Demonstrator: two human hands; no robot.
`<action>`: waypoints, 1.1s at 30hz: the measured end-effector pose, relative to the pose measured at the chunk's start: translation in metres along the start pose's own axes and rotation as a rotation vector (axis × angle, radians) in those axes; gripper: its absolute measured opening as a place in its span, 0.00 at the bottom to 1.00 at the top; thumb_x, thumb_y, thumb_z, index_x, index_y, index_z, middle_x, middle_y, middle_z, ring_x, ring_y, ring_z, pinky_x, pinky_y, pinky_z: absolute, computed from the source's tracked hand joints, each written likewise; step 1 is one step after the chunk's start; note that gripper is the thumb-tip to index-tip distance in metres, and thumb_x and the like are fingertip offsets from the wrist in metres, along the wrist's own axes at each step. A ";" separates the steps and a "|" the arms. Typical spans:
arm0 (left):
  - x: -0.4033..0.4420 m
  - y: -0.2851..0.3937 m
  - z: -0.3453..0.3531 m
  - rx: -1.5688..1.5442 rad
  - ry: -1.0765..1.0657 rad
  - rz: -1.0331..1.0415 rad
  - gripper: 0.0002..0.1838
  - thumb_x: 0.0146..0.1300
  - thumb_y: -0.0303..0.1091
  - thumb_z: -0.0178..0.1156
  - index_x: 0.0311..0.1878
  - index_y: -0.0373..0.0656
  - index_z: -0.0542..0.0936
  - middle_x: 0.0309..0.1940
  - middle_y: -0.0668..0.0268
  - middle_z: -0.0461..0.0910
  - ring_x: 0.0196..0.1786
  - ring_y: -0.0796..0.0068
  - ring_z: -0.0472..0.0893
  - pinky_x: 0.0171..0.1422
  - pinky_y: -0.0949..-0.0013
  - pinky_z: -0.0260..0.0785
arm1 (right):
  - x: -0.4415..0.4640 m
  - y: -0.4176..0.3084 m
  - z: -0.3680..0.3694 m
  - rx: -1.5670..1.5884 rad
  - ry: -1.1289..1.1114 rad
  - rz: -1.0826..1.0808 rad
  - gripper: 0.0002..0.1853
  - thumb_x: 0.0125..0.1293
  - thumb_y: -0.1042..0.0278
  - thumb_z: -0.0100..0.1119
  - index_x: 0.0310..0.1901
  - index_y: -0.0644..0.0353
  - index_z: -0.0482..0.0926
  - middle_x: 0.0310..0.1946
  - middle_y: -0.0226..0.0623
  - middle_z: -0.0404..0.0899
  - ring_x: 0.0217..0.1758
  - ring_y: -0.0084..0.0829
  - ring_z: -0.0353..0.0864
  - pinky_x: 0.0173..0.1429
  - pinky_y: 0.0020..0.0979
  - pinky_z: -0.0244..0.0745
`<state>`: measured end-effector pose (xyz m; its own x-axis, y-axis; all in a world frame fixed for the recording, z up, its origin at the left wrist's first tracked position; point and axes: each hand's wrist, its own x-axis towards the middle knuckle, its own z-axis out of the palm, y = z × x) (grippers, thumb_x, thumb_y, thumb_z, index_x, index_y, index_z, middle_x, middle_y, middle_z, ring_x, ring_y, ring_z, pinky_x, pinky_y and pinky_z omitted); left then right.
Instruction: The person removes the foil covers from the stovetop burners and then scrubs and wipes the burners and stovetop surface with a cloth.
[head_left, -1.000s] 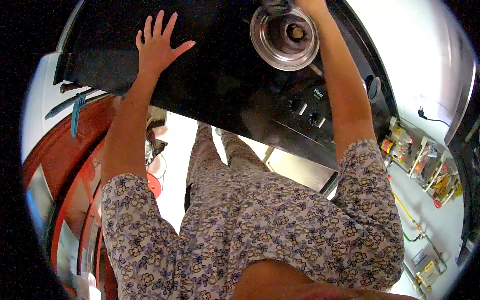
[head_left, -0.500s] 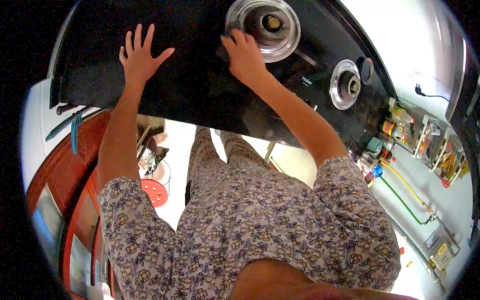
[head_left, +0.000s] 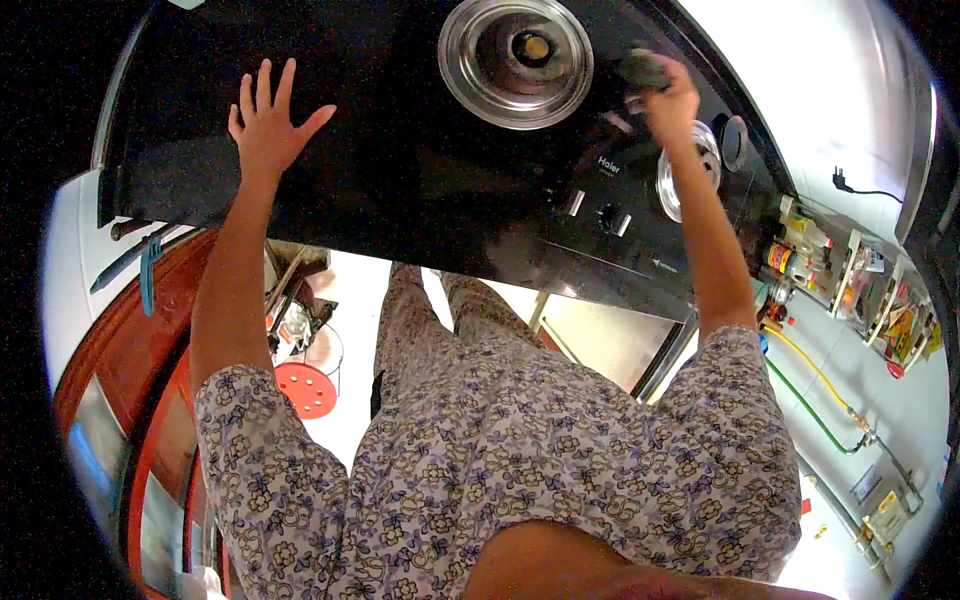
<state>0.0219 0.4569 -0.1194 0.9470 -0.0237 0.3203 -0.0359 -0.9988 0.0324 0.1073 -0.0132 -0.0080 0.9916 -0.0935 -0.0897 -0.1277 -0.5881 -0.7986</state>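
Observation:
My left hand [head_left: 268, 130] lies flat with spread fingers on the black glass top of the gas stove [head_left: 370, 170], holding nothing. At the far right of the stove, my right hand [head_left: 674, 100] is closed on a dark grey-green scrubbing pad [head_left: 640, 70], blurred by motion. The pad is on or just above the glass, between the two burners. To its left is the large burner with its shiny metal ring [head_left: 455, 65]. My right wrist and forearm partly cover the smaller burner [head_left: 668, 185].
Two control knobs [head_left: 577, 203] stand near the stove's front edge. A round dark cap [head_left: 735, 143] sits beside the small burner. Bottles [head_left: 785, 260] and wall racks [head_left: 850, 285] are at right, above yellow and green hoses [head_left: 810, 390]. A red perforated disc [head_left: 306, 390] is below left.
My right hand has swept rightward with the pad, from the left rim of the large burner to beyond its right side. My left hand stays flat on the glass. The knobs have come into view.

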 end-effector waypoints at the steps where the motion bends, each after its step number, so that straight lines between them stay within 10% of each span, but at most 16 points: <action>1: 0.000 0.000 0.000 0.000 -0.003 -0.003 0.43 0.50 0.73 0.49 0.67 0.63 0.58 0.69 0.64 0.51 0.69 0.54 0.53 0.63 0.38 0.49 | -0.021 -0.017 0.019 -0.313 0.035 -0.530 0.24 0.42 0.86 0.52 0.42 0.52 0.79 0.41 0.37 0.78 0.45 0.39 0.78 0.52 0.32 0.73; 10: 0.000 0.001 -0.006 -0.004 -0.006 -0.017 0.43 0.50 0.72 0.50 0.67 0.63 0.58 0.68 0.65 0.53 0.69 0.54 0.53 0.63 0.39 0.49 | -0.055 0.004 0.077 -0.562 -0.442 -0.844 0.29 0.34 0.85 0.53 0.45 0.53 0.75 0.49 0.37 0.72 0.53 0.45 0.70 0.57 0.39 0.65; 15: 0.000 0.002 -0.009 -0.013 0.000 -0.029 0.44 0.49 0.71 0.51 0.68 0.64 0.56 0.69 0.66 0.52 0.69 0.56 0.53 0.64 0.40 0.50 | 0.017 0.054 0.044 -0.559 -0.163 -0.750 0.21 0.42 0.76 0.58 0.43 0.54 0.75 0.47 0.41 0.73 0.54 0.45 0.70 0.57 0.37 0.68; 22: -0.001 0.002 -0.011 -0.039 -0.029 -0.046 0.44 0.49 0.70 0.52 0.68 0.63 0.55 0.69 0.65 0.52 0.69 0.55 0.53 0.65 0.41 0.48 | 0.109 -0.060 0.030 -0.124 -0.155 0.119 0.22 0.49 0.80 0.46 0.50 0.60 0.73 0.32 0.36 0.77 0.31 0.28 0.77 0.32 0.31 0.76; 25: 0.002 0.003 -0.014 -0.031 -0.062 -0.059 0.44 0.48 0.70 0.52 0.68 0.63 0.56 0.69 0.65 0.52 0.69 0.55 0.53 0.64 0.41 0.48 | 0.123 -0.082 0.070 0.348 -0.770 -0.301 0.19 0.57 0.70 0.51 0.51 0.65 0.71 0.43 0.47 0.77 0.44 0.37 0.78 0.46 0.34 0.75; 26: 0.003 0.004 -0.016 -0.025 -0.080 -0.065 0.44 0.48 0.70 0.53 0.68 0.63 0.56 0.69 0.65 0.52 0.69 0.55 0.53 0.64 0.41 0.48 | 0.109 -0.121 0.081 0.519 -0.946 0.045 0.19 0.54 0.76 0.52 0.49 0.66 0.72 0.36 0.41 0.80 0.34 0.32 0.80 0.40 0.30 0.76; 27: 0.003 0.005 -0.015 -0.017 -0.079 -0.064 0.44 0.48 0.70 0.53 0.68 0.63 0.56 0.69 0.65 0.52 0.69 0.55 0.53 0.64 0.41 0.49 | 0.107 -0.130 0.104 0.460 -1.052 -0.048 0.19 0.52 0.79 0.52 0.48 0.67 0.72 0.38 0.44 0.80 0.35 0.31 0.80 0.40 0.31 0.76; 28: 0.003 0.005 -0.014 -0.008 -0.077 -0.061 0.44 0.48 0.70 0.53 0.68 0.62 0.57 0.69 0.65 0.52 0.69 0.55 0.53 0.64 0.41 0.49 | 0.106 -0.128 0.125 0.040 -0.972 -0.534 0.18 0.49 0.83 0.51 0.45 0.67 0.73 0.37 0.43 0.80 0.35 0.32 0.80 0.41 0.31 0.77; 29: 0.003 0.006 -0.014 0.001 -0.077 -0.056 0.44 0.48 0.70 0.53 0.68 0.62 0.57 0.69 0.65 0.52 0.69 0.55 0.53 0.64 0.42 0.49 | 0.090 -0.139 0.134 0.432 -1.276 -0.131 0.17 0.46 0.86 0.51 0.42 0.67 0.75 0.35 0.41 0.80 0.35 0.32 0.80 0.41 0.31 0.76; 33: 0.004 0.007 -0.015 0.001 -0.090 -0.042 0.43 0.49 0.70 0.52 0.67 0.62 0.58 0.69 0.65 0.52 0.70 0.55 0.52 0.64 0.40 0.48 | 0.119 -0.097 0.167 -0.254 -1.040 -0.443 0.18 0.45 0.86 0.49 0.40 0.65 0.76 0.34 0.39 0.77 0.38 0.33 0.77 0.42 0.32 0.73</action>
<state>0.0210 0.4508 -0.1037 0.9725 0.0149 0.2325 0.0049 -0.9991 0.0433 0.2410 0.1667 -0.0401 0.4743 0.7975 -0.3729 0.3516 -0.5599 -0.7503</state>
